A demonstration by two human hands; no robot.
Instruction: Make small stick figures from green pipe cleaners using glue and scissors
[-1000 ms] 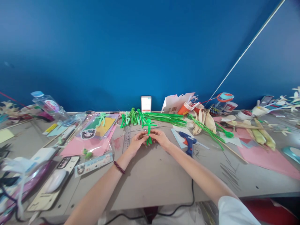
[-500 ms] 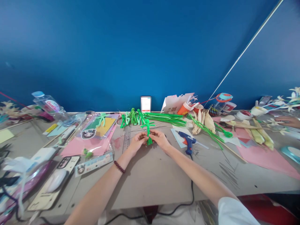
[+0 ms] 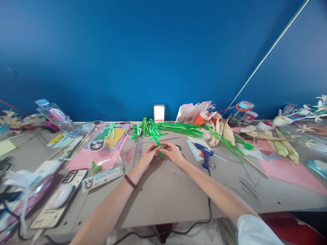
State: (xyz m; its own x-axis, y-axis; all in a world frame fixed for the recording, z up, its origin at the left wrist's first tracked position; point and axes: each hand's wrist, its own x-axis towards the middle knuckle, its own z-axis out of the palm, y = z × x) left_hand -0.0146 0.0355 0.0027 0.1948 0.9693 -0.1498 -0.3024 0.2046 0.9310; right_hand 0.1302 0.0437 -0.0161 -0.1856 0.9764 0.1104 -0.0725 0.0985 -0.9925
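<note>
A small green pipe-cleaner figure with arms spread at its top is held between both hands over the table. My left hand has its fingers closed on the figure's lower part. Opposite it, my right hand pinches the same figure with thumb and fingers. The figure leans to the left, and its middle is partly hidden by fingers. Just behind the hands lie several green pipe-cleaner figures and a bundle of green pipe cleaners.
A blue glue gun lies right of my hands, its cord running off the front edge. To the left are a ruler, pink paper and a phone. A phone stands against the wall. Another person's hand shows far right.
The green figure has tilted from upright to a leftward lean, and less of its lower end shows. My right hand has shifted slightly left, over it.
</note>
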